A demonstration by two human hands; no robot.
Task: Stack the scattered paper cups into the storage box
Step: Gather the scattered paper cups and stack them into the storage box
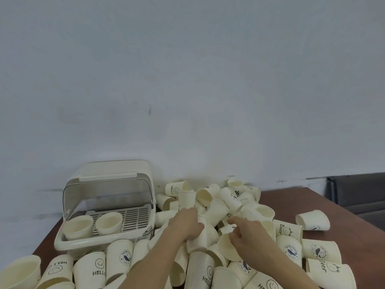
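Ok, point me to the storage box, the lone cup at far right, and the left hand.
storage box (62, 246), head view, front rim.
lone cup (314, 221), head view, side wall.
left hand (185, 224), head view, back of hand.

Both hands (188, 223) (246, 232) apparently grip paper cups (205, 236) beside the storage box (108, 207).

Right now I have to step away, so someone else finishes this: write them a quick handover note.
Left hand: grips a cup in the pile.
Right hand: holds the rim of another cup lying on its side.
Storage box: at the table's far left, lid up, two cups upright on its grid tray.
Done: those two cups placed.
Left: dozens of loose cups heaped across the table, in front of and to the right of the box; nest them and load them in.
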